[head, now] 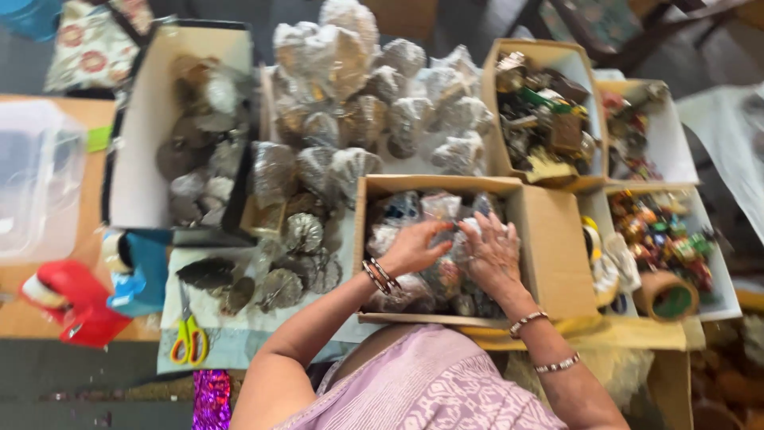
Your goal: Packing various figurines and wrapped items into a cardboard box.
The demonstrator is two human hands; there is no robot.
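Small clear plastic packets (440, 209) of mixed trinkets, crinkled and heaped loosely, filling an open brown cardboard box (549, 247) at the middle of the surface, flaps folded outward, packets touching throughout.

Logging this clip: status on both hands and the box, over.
Left hand and right hand both down in the cardboard box, on clear packets. Grip unclear. Nothing blocking.

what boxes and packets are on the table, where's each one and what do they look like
Cardboard box: centre, brown, open; left hand and right hand on its clear packets.
White box: left, open, grey-brown pieces.
Wrapped bundles: top centre, clear, silvery.
Brown box: upper right, mixed trinkets.
White trays: far right, colourful bits.
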